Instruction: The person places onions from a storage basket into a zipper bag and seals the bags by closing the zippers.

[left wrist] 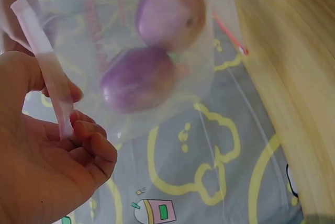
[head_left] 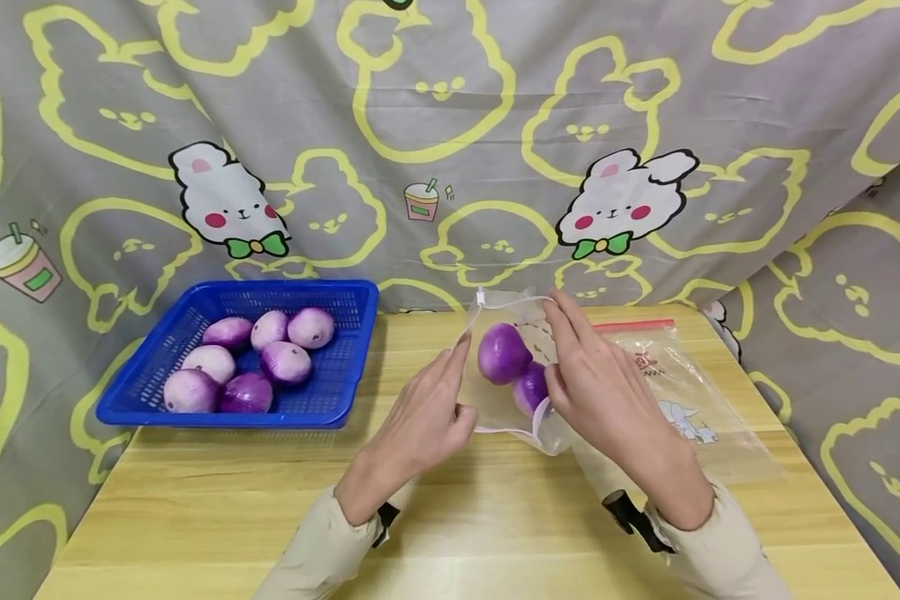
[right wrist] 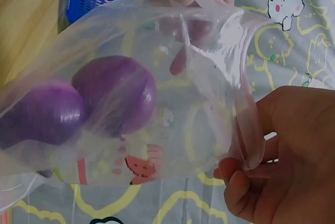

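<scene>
Pale sleeves [head_left: 322,537] reach in from my side towards a clear zip bag [head_left: 495,408] with two purple onions [head_left: 505,354] inside, its mouth spread between the left hand [head_left: 423,412] and the right hand [head_left: 603,379], each pinching the rim. Only the right wrist's view plainly gives me the watermelon slice [right wrist: 140,166] printed on it; just the head view shows seven other onions [head_left: 285,362] in the blue basket [head_left: 345,408] to the left. Beyond, a flat red-topped bag [head_left: 708,400] lies on the wood-grained table [head_left: 480,533], before a grey cartoon-print cloth [head_left: 270,100].

pale cream, lightly creased sleeves [head_left: 318,542] are worn with black straps [head_left: 643,525] near their ends.
</scene>
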### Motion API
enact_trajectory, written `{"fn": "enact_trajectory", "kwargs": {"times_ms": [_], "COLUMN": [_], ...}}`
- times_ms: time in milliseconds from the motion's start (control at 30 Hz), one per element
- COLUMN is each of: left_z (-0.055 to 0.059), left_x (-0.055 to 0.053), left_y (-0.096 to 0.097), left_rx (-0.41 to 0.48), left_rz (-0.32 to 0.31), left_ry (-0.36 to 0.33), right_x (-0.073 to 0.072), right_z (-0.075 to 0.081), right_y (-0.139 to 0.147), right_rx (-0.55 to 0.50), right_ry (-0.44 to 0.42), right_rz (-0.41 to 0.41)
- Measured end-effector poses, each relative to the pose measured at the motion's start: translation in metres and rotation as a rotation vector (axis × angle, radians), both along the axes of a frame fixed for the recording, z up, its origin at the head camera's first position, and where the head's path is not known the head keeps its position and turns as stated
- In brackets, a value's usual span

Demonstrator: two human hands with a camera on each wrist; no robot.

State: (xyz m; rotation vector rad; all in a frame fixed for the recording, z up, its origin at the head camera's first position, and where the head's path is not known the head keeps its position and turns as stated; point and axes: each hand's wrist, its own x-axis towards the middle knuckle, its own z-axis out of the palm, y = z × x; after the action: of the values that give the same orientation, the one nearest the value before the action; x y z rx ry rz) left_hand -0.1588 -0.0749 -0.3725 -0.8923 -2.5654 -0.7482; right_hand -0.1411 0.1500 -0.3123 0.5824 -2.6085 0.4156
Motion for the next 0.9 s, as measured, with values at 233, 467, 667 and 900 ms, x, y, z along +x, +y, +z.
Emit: {"fn": "enact_trajectory", "kwargs": {"times_ms": [233, 467, 667, 900], "left_z": [-0.003, -0.009, -0.007, -0.002], "left_x": [-0.003, -0.007, -0.011, -0.025], "left_y": [-0.004, -0.013, -0.033, -0.084], "left_rx": [-0.004, 0.015, 0.091, 0.125], "left_rz": [0.01, 0.012, 0.013, 0.114], "left_ry": [-0.047, -0.018, 0.046, 0.118], "right_x": [-0.003, -0.008, -0.011, -0.013], "right_z": [-0.005, -0.015, -0.026, -0.032], "right_y": [0.003, 0.004, 0.007, 0.01], "right_rx": [-0.089, -0.154, -0.215, -0.271], "right_ry": [-0.036, -0.086, -0.102, -0.157], "right_rz": [0.016, 0.068, 0.106, 0.142]}}
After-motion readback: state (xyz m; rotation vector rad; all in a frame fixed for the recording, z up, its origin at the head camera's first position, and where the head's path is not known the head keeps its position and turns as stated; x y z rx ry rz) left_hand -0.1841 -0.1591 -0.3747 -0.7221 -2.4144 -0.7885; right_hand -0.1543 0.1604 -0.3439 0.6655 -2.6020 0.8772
